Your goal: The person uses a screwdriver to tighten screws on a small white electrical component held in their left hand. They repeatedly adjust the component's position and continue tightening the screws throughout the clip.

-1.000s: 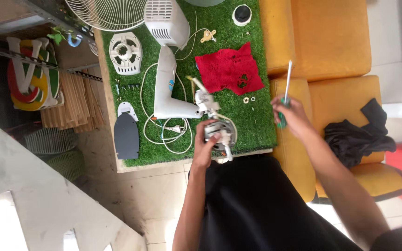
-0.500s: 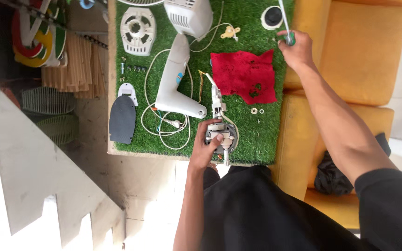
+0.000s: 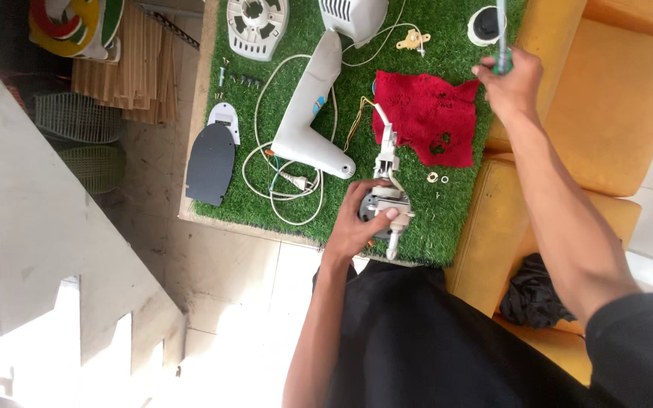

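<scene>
Low in the middle of the frame, the left hand (image 3: 358,219) wraps its grip around a small grey fan motor (image 3: 384,205), thumb over the top and fingers curled beneath, holding it against the green turf tabletop (image 3: 455,219) near its lower edge. A pale shaft sticks out of the motor toward the bottom of the frame, and a white stem with yellow and red wires runs from it toward the upper middle.

At the upper right, the right hand (image 3: 509,81) is closed on a screwdriver (image 3: 501,34) with a green handle, its shank pointing to the top edge of the frame. This hand hovers over the right edge of the turf, just beside a red cloth (image 3: 426,115) with dark small parts lying on it. Two small washers (image 3: 437,178) lie on the turf below the cloth, near the motor.

Left of the motor lies a white fan neck housing (image 3: 307,113) with a white power cord (image 3: 266,170) looped around it. Further left sit a dark oval base plate (image 3: 210,163) and a few screws (image 3: 239,78). Along the top edge are a round white vented cover (image 3: 258,26), another white housing (image 3: 353,17) and a black and white ring (image 3: 484,24). Orange cushions (image 3: 614,98) fill the right of the frame, with a black cloth (image 3: 534,296) on them at the lower right.
</scene>
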